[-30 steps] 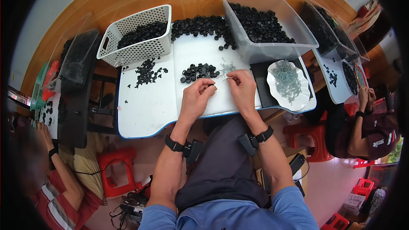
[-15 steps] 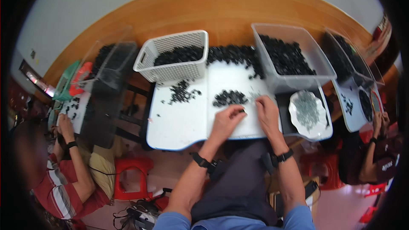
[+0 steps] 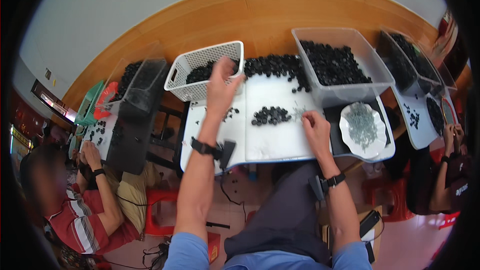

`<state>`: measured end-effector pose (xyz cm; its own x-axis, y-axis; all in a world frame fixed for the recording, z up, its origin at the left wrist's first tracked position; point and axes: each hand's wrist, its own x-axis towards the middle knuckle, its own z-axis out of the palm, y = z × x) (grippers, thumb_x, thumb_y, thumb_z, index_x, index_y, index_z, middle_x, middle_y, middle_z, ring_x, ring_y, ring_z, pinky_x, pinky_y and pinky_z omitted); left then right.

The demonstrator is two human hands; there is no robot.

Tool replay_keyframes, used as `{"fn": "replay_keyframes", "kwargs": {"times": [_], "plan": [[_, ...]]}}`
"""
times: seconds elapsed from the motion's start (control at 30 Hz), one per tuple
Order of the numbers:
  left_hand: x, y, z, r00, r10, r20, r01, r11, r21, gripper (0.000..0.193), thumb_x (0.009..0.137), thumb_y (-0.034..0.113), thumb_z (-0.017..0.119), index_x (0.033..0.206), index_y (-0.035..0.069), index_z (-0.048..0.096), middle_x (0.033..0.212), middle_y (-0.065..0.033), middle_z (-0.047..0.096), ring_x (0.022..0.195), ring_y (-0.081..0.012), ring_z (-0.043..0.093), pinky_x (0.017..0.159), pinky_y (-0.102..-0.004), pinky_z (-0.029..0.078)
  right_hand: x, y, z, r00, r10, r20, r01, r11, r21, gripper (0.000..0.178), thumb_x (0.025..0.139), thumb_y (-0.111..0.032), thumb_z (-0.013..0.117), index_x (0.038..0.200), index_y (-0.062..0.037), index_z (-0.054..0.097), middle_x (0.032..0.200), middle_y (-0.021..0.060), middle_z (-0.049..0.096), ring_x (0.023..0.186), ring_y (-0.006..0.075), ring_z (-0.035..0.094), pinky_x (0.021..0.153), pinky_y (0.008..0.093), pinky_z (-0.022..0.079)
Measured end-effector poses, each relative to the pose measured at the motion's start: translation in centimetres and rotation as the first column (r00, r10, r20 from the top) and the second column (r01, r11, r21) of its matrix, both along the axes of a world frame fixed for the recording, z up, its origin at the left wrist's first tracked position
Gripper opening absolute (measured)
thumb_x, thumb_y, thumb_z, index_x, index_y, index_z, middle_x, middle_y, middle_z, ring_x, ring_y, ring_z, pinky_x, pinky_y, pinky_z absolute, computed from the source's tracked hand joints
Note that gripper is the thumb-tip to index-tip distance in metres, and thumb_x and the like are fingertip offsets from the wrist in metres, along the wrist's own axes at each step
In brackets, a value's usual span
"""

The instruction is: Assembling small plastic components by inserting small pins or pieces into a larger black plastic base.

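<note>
My left hand [image 3: 223, 87] reaches over the near right side of a white perforated basket [image 3: 187, 91] holding many small black pieces [image 3: 201, 72]. Its thumb stands apart from the fingers, whose tips are blurred; nothing shows between them. Low over the white board [image 3: 265, 145], my right hand [image 3: 317, 129] has its fingertips pinched together; whatever is in them is too small to make out. Beside those fingertips lies a little scatter of thin greyish pins [image 3: 298, 113]. A cluster of round black knob-like parts [image 3: 270, 115] sits left of them.
A clear plastic bin [image 3: 345, 90] of black parts stands at the back right. More black parts [image 3: 272, 65] lie between bin and basket. A scalloped white plate [image 3: 344, 132] of pins rests at the right. Co-workers [image 3: 85, 195] sit at both sides, with red stools [image 3: 160, 210] nearby.
My left hand has moved from the middle of the board, where it pinched a small black piece, up and left to the basket. The right hand stays near the pins.
</note>
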<state>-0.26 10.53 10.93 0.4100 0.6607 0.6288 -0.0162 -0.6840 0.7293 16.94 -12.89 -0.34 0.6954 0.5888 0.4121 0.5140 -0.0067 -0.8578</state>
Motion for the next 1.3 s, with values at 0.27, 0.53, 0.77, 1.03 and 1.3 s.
{"fn": "replay_keyframes", "kwargs": {"times": [0.27,0.53,0.77,1.03,1.3], "plan": [[-0.7,-4.7,-5.8,0.905,-0.044,-0.423,0.123,0.979,0.161,0.019,0.088,0.012,0.078,0.105,0.004,0.075,0.104,-0.0095,0.072,0.089,-0.0226,0.067,0.071,-0.0357,0.054,0.3,-0.1,-0.4,0.998,-0.028,-0.058,0.026,0.999,-0.028,0.01,0.092,-0.005,0.067,0.099,0.0011,0.071,0.083,0.0163,0.073,0.074,0.0244,0.072,0.069,0.0345,0.055],[0.7,-9.4,-7.4,0.793,0.047,-0.608,0.217,0.91,0.353,0.024,0.082,0.012,0.081,0.105,0.007,0.077,0.097,-0.0096,0.062,0.095,-0.0301,0.06,0.084,-0.0409,0.048,0.4,-0.1,-0.7,0.998,0.004,-0.067,-0.004,1.0,0.014,0.01,0.092,-0.004,0.066,0.099,0.0017,0.07,0.084,0.0167,0.073,0.075,0.0255,0.072,0.07,0.0352,0.055],[1.7,-9.3,-6.8,0.704,0.063,-0.708,0.222,0.927,0.303,0.024,0.081,0.012,0.081,0.104,0.007,0.077,0.095,-0.0094,0.062,0.095,-0.029,0.06,0.083,-0.0415,0.047,0.5,-0.1,-1.0,1.0,0.0,-0.023,0.0,1.0,0.0,0.011,0.093,-0.006,0.067,0.1,0.0013,0.072,0.082,0.0109,0.074,0.073,0.015,0.071,0.07,0.0295,0.055],[2.5,-11.7,-8.3,0.866,-0.112,-0.488,0.22,0.961,0.17,0.024,0.083,0.009,0.078,0.105,0.004,0.071,0.098,-0.0136,0.07,0.093,-0.0304,0.067,0.083,-0.0416,0.052,0.1,-0.6,-0.9,0.988,0.133,-0.081,-0.128,0.99,0.065,0.013,0.091,-0.005,0.071,0.103,-0.0007,0.074,0.086,0.0133,0.076,0.073,0.0195,0.073,0.068,0.0311,0.056],[4.0,-14.3,-10.9,0.942,-0.156,-0.297,0.111,0.98,-0.164,0.025,0.086,0.009,0.079,0.11,0.003,0.072,0.088,-0.0097,0.074,0.074,-0.0169,0.069,0.07,-0.0305,0.056,0.0,-0.8,-0.9,0.976,0.218,-0.015,-0.217,0.975,0.054,0.014,0.089,-0.005,0.071,0.102,-0.0013,0.075,0.087,0.0123,0.075,0.07,0.0185,0.07,0.065,0.0306,0.055]]}}
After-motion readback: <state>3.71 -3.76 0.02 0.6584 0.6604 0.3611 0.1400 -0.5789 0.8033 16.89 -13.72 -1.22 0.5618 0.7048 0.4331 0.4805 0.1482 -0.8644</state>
